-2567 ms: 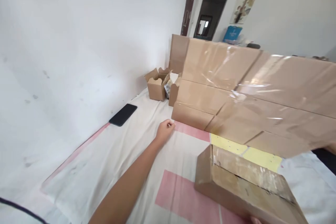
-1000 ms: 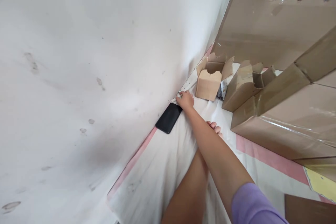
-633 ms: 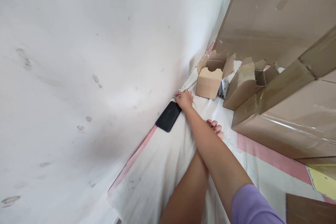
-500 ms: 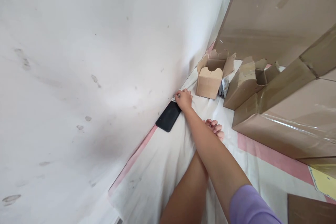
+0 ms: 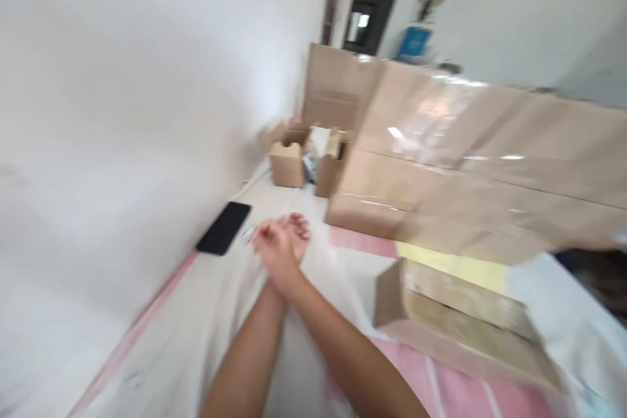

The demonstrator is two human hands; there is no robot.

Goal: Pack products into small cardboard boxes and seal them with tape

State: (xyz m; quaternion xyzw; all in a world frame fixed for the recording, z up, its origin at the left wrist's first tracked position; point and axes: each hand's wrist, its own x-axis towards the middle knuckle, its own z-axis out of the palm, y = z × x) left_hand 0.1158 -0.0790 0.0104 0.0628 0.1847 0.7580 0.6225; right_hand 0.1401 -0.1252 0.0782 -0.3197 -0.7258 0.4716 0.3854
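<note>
My right hand (image 5: 275,249) crosses over my left wrist, fingers pinched on a small shiny piece (image 5: 247,234), too blurred to name. Just behind it is my left hand (image 5: 300,230), palm side up with curled fingers. Its palm is hidden by the right hand, so what lies in it, if anything, does not show. A black smartphone (image 5: 224,228) lies flat by the wall, left of both hands and apart from them.
Two small opened cardboard boxes, one by the wall (image 5: 287,164) and one beside it (image 5: 330,170), stand ahead. A large taped carton (image 5: 441,163) fills the right. Nearer lies an open cardboard box (image 5: 455,320). The white wall (image 5: 122,111) bounds the left.
My right hand has left the spot by the wall above the phone and come back to my left hand with the small piece. The view has swung right and up.
</note>
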